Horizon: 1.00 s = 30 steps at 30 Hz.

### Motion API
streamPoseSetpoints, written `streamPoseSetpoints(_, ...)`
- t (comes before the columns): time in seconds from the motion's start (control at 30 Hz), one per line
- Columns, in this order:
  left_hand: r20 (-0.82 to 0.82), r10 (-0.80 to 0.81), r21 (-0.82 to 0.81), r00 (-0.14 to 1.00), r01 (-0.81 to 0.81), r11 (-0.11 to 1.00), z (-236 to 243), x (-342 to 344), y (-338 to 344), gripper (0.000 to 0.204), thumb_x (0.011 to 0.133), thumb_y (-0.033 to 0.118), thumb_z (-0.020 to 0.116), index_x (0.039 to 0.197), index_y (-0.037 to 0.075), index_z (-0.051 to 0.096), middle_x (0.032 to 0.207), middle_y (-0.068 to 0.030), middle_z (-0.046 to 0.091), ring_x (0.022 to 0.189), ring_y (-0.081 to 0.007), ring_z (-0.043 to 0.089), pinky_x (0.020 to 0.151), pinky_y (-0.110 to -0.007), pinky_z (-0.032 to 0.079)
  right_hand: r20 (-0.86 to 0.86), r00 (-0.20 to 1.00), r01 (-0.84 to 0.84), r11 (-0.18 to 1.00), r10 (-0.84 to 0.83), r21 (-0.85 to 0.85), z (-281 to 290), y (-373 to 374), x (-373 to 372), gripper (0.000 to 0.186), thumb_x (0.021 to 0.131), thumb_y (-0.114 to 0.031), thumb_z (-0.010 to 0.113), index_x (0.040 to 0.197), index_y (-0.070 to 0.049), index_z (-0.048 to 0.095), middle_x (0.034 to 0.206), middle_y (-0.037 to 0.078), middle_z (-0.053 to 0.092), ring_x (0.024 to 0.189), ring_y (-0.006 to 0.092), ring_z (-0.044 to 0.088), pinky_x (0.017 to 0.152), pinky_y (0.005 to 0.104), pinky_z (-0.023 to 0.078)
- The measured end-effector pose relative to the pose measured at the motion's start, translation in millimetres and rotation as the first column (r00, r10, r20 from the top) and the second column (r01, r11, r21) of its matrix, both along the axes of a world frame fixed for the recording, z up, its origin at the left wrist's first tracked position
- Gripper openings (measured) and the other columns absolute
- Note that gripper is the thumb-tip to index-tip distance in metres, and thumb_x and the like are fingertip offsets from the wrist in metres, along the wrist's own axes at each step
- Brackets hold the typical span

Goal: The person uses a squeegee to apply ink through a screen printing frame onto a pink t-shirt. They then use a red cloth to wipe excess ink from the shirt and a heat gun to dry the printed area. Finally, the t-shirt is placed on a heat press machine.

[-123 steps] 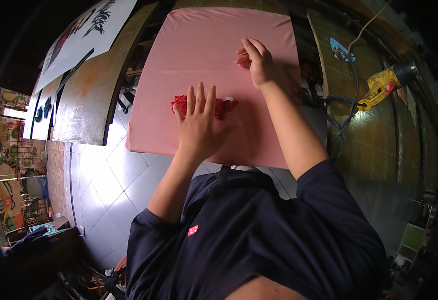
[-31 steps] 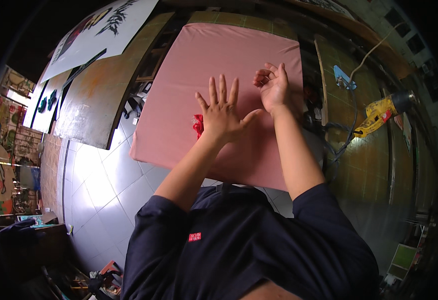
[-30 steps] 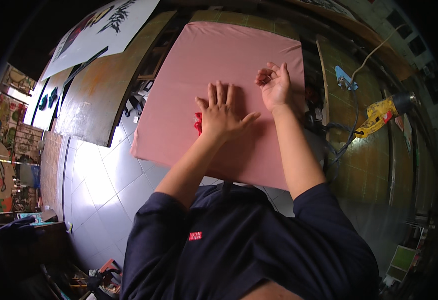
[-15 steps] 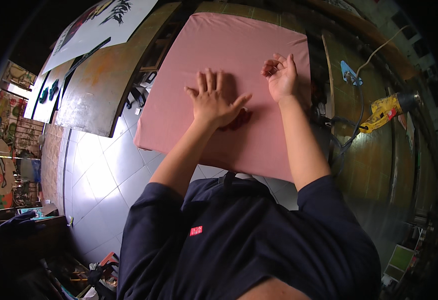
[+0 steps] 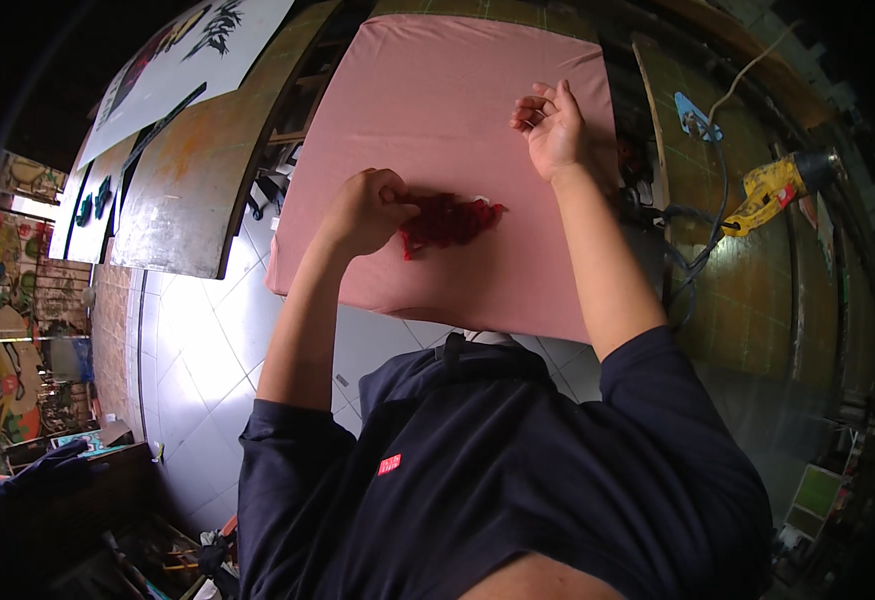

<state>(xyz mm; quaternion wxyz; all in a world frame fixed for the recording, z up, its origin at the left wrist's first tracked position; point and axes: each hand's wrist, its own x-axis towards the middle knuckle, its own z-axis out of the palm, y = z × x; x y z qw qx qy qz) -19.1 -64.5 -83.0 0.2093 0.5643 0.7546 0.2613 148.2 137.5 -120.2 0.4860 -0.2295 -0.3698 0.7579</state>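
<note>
- Red design (image 5: 448, 220): dark red, ragged-edged patch on the pink fabric (image 5: 438, 110), lying in the fabric's lower middle, nearer my edge than the far one. Irregular outline, a small tail hanging off its lower-left corner. Detail inside the patch is too small to read.
- Pink fabric is spread flat over a board, smooth, corners rounded.
- My left hand (image 5: 363, 210): fingers curled in, knuckles up, fingertips pinched together right at the left edge of the red design, touching it. Whether I've actually got a layer of it between the fingertips, I can't tell.
- Left forearm runs up from my body at a slight rightward lean, elbow bent.
- My right hand (image 5: 550, 125): resting on the fabric up and right of the red design, apart from it. Fingers loosely curled, nothing visible in it.
- Right forearm runs nearly straight along the fabric's right side.
- Yellow heat gun (image 5: 773, 185) lies on the bench to the right, cord trailing, well apart from both hands.
</note>
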Motion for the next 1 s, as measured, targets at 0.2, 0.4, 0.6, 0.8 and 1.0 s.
streamPoseSetpoints(0.2, 0.039, -0.137, 0.118, 0.99, 0.132, 0.984, 5.9, 12.2, -3.1, 0.014, 0.078, 0.011, 0.062, 0.085, 0.001, 0.057, 0.079, -0.0124, 0.059, 0.08, -0.0246, 0.06, 0.07, -0.033, 0.047, -0.031, 0.999, 0.02, 1.0, -0.02, -0.012, -2.7, 3.0, -1.4, 0.042, 0.087, -0.038, 0.048, 0.103, 0.0, 0.042, 0.072, 0.013, 0.055, 0.06, 0.0206, 0.053, 0.059, 0.0353, 0.044)
streamPoseSetpoints(0.4, 0.708, -0.241, 0.303, 0.664, 0.022, 0.953, 54.8, 21.6, -7.8, 0.01, 0.088, 0.008, 0.049, 0.09, -0.002, 0.05, 0.083, -0.0147, 0.062, 0.079, -0.0238, 0.063, 0.073, -0.033, 0.05, -0.034, 0.999, 0.019, 0.999, -0.02, -0.029, -1.0, 2.5, -2.6, 0.038, 0.088, -0.037, 0.048, 0.101, -0.001, 0.043, 0.071, 0.012, 0.055, 0.061, 0.021, 0.053, 0.059, 0.0354, 0.044)
streamPoseSetpoints(0.6, 0.691, -0.564, 0.676, 0.453, -0.127, 0.726, 115.5, -9.2, -25.2, 0.019, 0.092, 0.014, 0.039, 0.096, 0.002, 0.054, 0.094, -0.0141, 0.059, 0.087, -0.02, 0.059, 0.083, -0.033, 0.046, 0.001, 1.0, -0.009, 1.0, 0.009, 0.001, -3.3, 2.7, 1.0, 0.044, 0.085, -0.043, 0.051, 0.102, -0.003, 0.043, 0.076, 0.011, 0.055, 0.069, 0.0184, 0.053, 0.066, 0.0328, 0.044)
streamPoseSetpoints(0.8, 0.372, -0.305, 0.57, 0.876, 0.044, 0.821, 71.2, -15.0, -18.2, 0.015, 0.087, 0.006, 0.052, 0.101, 0.001, 0.051, 0.094, -0.0106, 0.061, 0.085, -0.0188, 0.061, 0.075, -0.03, 0.049, -0.002, 1.0, -0.008, 1.0, 0.008, 0.017, -3.6, 3.0, -0.9, 0.045, 0.084, -0.043, 0.052, 0.101, -0.002, 0.043, 0.076, 0.011, 0.055, 0.067, 0.0188, 0.053, 0.065, 0.033, 0.044)
streamPoseSetpoints(1.0, -0.237, -0.133, 0.138, 0.962, 0.169, 0.976, 8.3, 1.9, -29.2, 0.031, 0.075, 0.009, 0.066, 0.103, 0.003, 0.057, 0.1, -0.0135, 0.059, 0.092, -0.0233, 0.058, 0.081, -0.035, 0.045, 0.003, 1.0, -0.011, 1.0, 0.011, 0.004, -1.2, 1.5, -2.0, 0.047, 0.083, -0.043, 0.053, 0.102, -0.002, 0.043, 0.076, 0.011, 0.055, 0.067, 0.0184, 0.053, 0.065, 0.033, 0.044)
